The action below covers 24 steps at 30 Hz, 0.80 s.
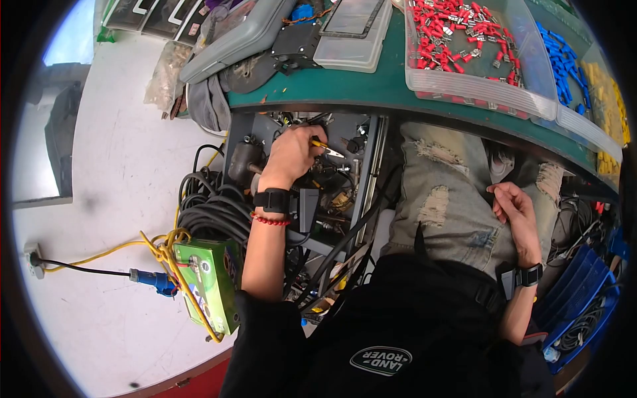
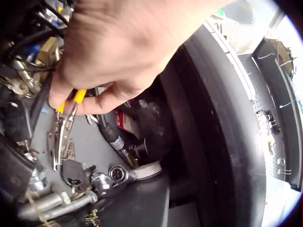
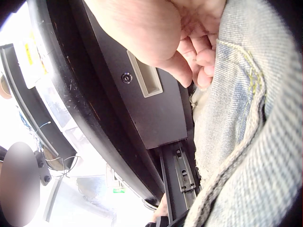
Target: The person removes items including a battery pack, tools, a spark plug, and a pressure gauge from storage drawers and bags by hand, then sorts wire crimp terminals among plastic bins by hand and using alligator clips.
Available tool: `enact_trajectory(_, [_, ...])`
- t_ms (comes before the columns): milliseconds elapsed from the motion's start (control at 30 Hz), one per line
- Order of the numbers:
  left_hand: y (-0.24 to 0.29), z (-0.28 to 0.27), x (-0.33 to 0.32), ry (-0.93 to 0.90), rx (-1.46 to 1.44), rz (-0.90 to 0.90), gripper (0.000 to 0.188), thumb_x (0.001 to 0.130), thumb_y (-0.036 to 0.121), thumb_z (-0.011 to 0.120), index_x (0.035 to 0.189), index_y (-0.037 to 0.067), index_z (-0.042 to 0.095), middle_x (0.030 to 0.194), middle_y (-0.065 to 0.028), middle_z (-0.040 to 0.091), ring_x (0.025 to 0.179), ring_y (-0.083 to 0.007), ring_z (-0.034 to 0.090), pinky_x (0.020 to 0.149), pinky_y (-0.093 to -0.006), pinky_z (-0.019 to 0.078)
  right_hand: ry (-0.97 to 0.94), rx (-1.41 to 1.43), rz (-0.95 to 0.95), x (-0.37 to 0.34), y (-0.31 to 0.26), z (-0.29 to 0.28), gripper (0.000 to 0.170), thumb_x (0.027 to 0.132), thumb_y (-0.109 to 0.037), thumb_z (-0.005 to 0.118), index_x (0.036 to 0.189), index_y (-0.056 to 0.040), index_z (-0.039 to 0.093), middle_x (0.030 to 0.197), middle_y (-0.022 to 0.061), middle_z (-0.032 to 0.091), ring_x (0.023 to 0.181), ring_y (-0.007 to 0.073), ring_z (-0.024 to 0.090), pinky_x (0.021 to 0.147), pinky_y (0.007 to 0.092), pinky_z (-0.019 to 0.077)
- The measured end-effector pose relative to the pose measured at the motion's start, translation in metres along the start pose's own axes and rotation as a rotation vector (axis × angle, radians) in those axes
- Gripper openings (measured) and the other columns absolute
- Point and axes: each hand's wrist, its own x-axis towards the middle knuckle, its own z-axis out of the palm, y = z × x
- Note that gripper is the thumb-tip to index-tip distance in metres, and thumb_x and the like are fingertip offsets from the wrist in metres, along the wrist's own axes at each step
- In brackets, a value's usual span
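In the head view the left hand [image 1: 292, 156] is inside an open drawer [image 1: 363, 192], pinching a small tool with yellow handles [image 1: 318, 143] and metal jaws. The left wrist view shows thumb and fingers of that hand [image 2: 113, 52] around the yellow grips [image 2: 79, 96], the metal tips [image 2: 60, 142] pointing down over bolts [image 2: 61, 205], a black key-like piece [image 2: 73, 171] and connectors [image 2: 118, 174]. The right hand [image 1: 516, 212] rests on the jeans [image 1: 451, 199], fingers loosely curled with nothing seen in them; the right wrist view shows that hand [image 3: 156, 38] against the denim.
On the green bench [image 1: 318, 93] stand clear boxes of red terminals [image 1: 458, 40], blue ones [image 1: 563, 63] and yellow ones [image 1: 607, 93], beside a grey case [image 1: 232, 46]. Left of the drawer are coiled black cables [image 1: 212, 212] and a green box [image 1: 209, 285]. A blue basket [image 1: 570, 292] is at right.
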Motion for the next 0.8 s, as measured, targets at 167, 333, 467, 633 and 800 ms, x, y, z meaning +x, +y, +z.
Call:
enact_trajectory(167, [0.004, 0.001, 0.002, 0.074, 0.054, 0.070, 0.020, 0.077, 0.002, 0.070, 0.094, 0.009, 0.063, 0.091, -0.0122, 0.064, 0.087, -0.0358, 0.061, 0.073, -0.0433, 0.0469, -0.001, 0.010, -0.011, -0.001, -0.001, 0.001, 0.020, 0.098, -0.021, 0.055, 0.103, -0.0031, 0.063, 0.069, -0.0060, 0.052, 0.061, 0.0006, 0.044, 0.052, 0.0170, 0.0321])
enact_trajectory(333, [0.013, -0.023, -0.017, 0.076, -0.084, 0.075, 0.009, 0.082, -0.003, 0.061, 0.090, 0.000, 0.059, 0.080, -0.0141, 0.064, 0.079, -0.0354, 0.063, 0.069, -0.0392, 0.0477, -0.001, 0.042, -0.007, 0.000, 0.001, -0.001, 0.019, 0.097, -0.019, 0.058, 0.103, -0.0019, 0.064, 0.070, -0.0037, 0.055, 0.063, 0.0022, 0.047, 0.054, 0.0185, 0.0341])
enact_trajectory(467, [0.035, -0.052, -0.035, 0.018, -0.338, 0.104, 0.007, 0.087, 0.000, 0.060, 0.086, -0.007, 0.057, 0.069, -0.0141, 0.061, 0.066, -0.0167, 0.061, 0.062, -0.0298, 0.0454, -0.004, 0.051, -0.013, 0.000, 0.001, -0.002, 0.018, 0.097, -0.019, 0.058, 0.102, -0.0021, 0.064, 0.071, -0.0036, 0.055, 0.063, 0.0022, 0.047, 0.054, 0.0184, 0.0340])
enact_trajectory(633, [0.079, -0.088, -0.060, -0.027, -0.590, -0.021, 0.009, 0.092, 0.005, 0.059, 0.092, -0.004, 0.061, 0.070, -0.0060, 0.064, 0.067, -0.0099, 0.054, 0.067, -0.0243, 0.0426, -0.003, 0.030, -0.008, 0.000, 0.000, -0.002, 0.017, 0.097, -0.018, 0.057, 0.101, -0.0026, 0.064, 0.070, -0.0040, 0.055, 0.062, 0.0020, 0.046, 0.053, 0.0180, 0.0335])
enact_trajectory(800, [0.089, -0.092, -0.073, 0.107, -0.890, 0.019, 0.016, 0.095, 0.011, 0.059, 0.101, -0.004, 0.062, 0.072, -0.0039, 0.065, 0.072, -0.0091, 0.057, 0.077, -0.0249, 0.0441, 0.012, 0.017, -0.020, 0.000, 0.001, 0.000, 0.019, 0.098, -0.021, 0.056, 0.101, -0.0035, 0.063, 0.067, -0.0056, 0.051, 0.059, 0.0009, 0.044, 0.051, 0.0175, 0.0314])
